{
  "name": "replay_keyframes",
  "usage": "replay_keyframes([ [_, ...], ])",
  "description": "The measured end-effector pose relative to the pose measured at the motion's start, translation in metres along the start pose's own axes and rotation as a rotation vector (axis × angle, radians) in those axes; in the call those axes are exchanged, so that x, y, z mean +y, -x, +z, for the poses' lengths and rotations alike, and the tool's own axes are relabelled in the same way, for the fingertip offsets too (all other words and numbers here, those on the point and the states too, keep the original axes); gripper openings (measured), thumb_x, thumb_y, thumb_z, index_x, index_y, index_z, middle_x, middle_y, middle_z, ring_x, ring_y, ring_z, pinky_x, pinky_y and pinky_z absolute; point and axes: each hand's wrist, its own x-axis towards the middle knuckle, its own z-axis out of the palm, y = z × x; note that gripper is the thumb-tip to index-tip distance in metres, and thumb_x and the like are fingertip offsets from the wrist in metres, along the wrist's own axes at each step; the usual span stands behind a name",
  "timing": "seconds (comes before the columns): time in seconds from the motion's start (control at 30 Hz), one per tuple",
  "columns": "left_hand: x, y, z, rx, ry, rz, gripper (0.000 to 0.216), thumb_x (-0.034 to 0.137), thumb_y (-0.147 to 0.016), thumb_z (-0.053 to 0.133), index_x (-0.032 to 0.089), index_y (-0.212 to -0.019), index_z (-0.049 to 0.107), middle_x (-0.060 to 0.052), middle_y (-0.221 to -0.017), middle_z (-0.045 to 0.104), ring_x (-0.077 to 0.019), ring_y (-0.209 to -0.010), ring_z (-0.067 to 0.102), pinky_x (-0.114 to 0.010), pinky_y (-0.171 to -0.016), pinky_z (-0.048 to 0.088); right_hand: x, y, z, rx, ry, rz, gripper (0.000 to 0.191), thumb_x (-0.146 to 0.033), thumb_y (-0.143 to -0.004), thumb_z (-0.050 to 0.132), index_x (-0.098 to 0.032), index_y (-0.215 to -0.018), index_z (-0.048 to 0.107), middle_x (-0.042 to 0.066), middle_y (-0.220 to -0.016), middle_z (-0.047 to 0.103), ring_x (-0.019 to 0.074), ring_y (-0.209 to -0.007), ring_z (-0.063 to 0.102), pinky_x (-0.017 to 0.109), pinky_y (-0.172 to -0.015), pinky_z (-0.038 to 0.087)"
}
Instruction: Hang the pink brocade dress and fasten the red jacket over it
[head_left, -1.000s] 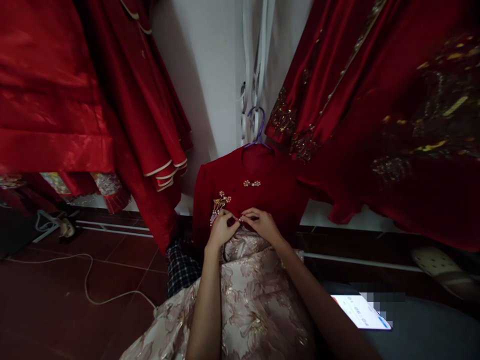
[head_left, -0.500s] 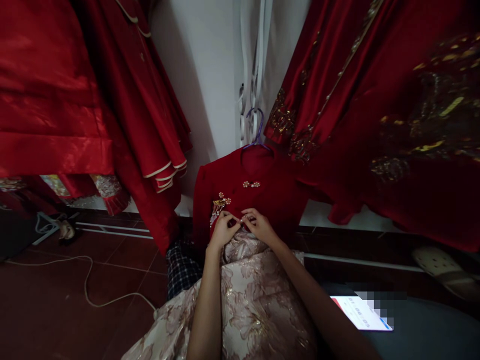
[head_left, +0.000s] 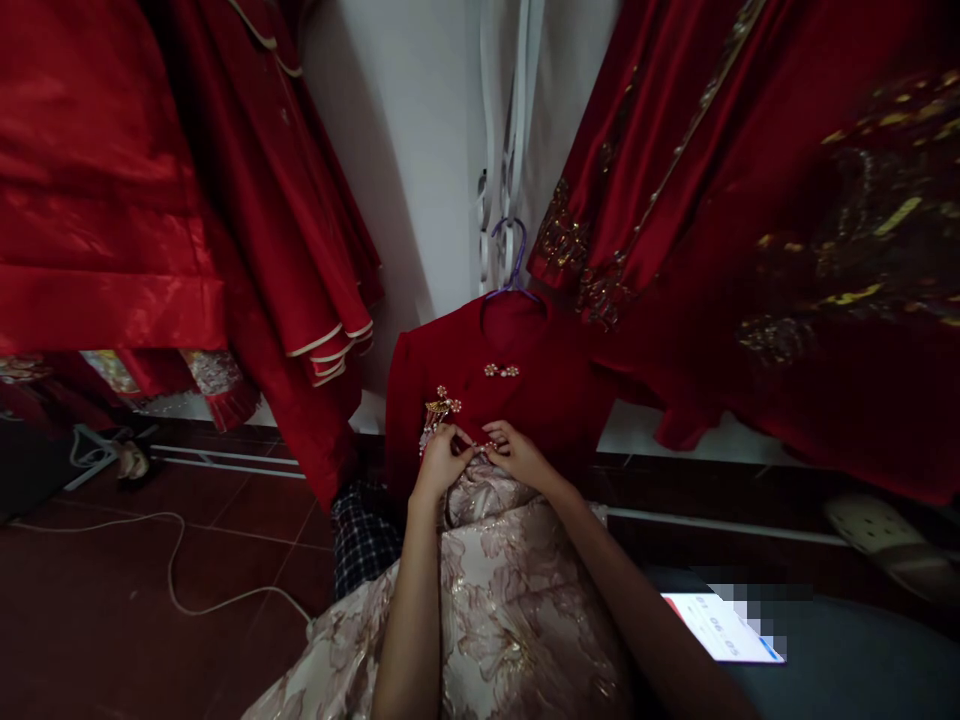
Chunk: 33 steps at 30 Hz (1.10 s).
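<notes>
A red jacket (head_left: 559, 365) hangs in front of me on a purple hanger (head_left: 517, 262). Near its neckline is a beaded flower clasp (head_left: 501, 371), and a gold fan-shaped ornament with dangling beads (head_left: 441, 408) is on the left side of its chest. Lower on the front, my left hand (head_left: 441, 466) and my right hand (head_left: 519, 458) pinch a small beaded clasp (head_left: 484, 449) from either side. Fingertips partly cover it, so I cannot tell whether its halves are joined. Directly below the hands, pale pink floral brocade (head_left: 510, 590) spreads over my lap.
Red garments (head_left: 112, 200) hang at the left, and sequinned red ones (head_left: 675, 180) at the right. A lit phone (head_left: 724, 628) lies on a dark surface at lower right. A white cord (head_left: 176, 560) crosses the tiled floor. A pale clog (head_left: 874, 525) is at far right.
My left hand has shifted very slightly to the left. More of the beaded clasp shows between my fingertips. The hanging clothes look the same.
</notes>
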Motion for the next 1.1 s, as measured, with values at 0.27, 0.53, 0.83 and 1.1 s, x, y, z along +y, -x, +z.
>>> replay_keyframes([
  [0.27, 0.007, 0.003, -0.012, -0.042, -0.097, 0.059, 0.022, 0.021, -0.069, 0.065, 0.022, -0.091, 0.063, -0.002, -0.093, 0.053, -0.0135, -0.083, 0.052, -0.026, -0.077, 0.042, -0.019, -0.002, -0.043, -0.139, 0.015, 0.010, 0.030, -0.025, -0.073, 0.060, -0.019, -0.102, 0.059, 0.006, -0.095, 0.065, 0.0136, -0.078, 0.062, 0.029, -0.072, 0.051],
  [0.53, 0.016, 0.004, -0.008, -0.034, -0.168, 0.104, 0.021, 0.031, -0.069, 0.068, 0.022, -0.087, 0.063, -0.003, -0.092, 0.052, -0.0175, -0.091, 0.049, -0.030, -0.084, 0.039, -0.016, 0.001, -0.034, -0.159, 0.023, 0.011, 0.023, -0.033, -0.074, 0.061, -0.017, -0.091, 0.060, 0.004, -0.084, 0.066, 0.0132, -0.077, 0.062, 0.028, -0.071, 0.051],
  [0.83, 0.017, 0.003, -0.007, -0.009, -0.182, 0.106, 0.023, 0.034, -0.068, 0.069, 0.019, -0.083, 0.060, -0.004, -0.092, 0.050, -0.0181, -0.091, 0.049, -0.031, -0.084, 0.039, -0.004, -0.002, -0.016, -0.120, -0.027, 0.012, 0.022, -0.031, -0.075, 0.061, -0.018, -0.091, 0.055, 0.004, -0.085, 0.064, 0.0132, -0.079, 0.061, 0.030, -0.074, 0.051],
  [1.1, 0.018, 0.004, -0.012, -0.042, -0.187, 0.105, 0.019, 0.029, -0.070, 0.068, 0.021, -0.086, 0.063, -0.003, -0.093, 0.052, -0.0176, -0.091, 0.050, -0.031, -0.084, 0.039, -0.004, -0.002, -0.017, -0.099, -0.141, 0.022, 0.024, -0.030, -0.073, 0.061, -0.019, -0.091, 0.049, 0.001, -0.082, 0.059, 0.0120, -0.078, 0.060, 0.030, -0.075, 0.051],
])
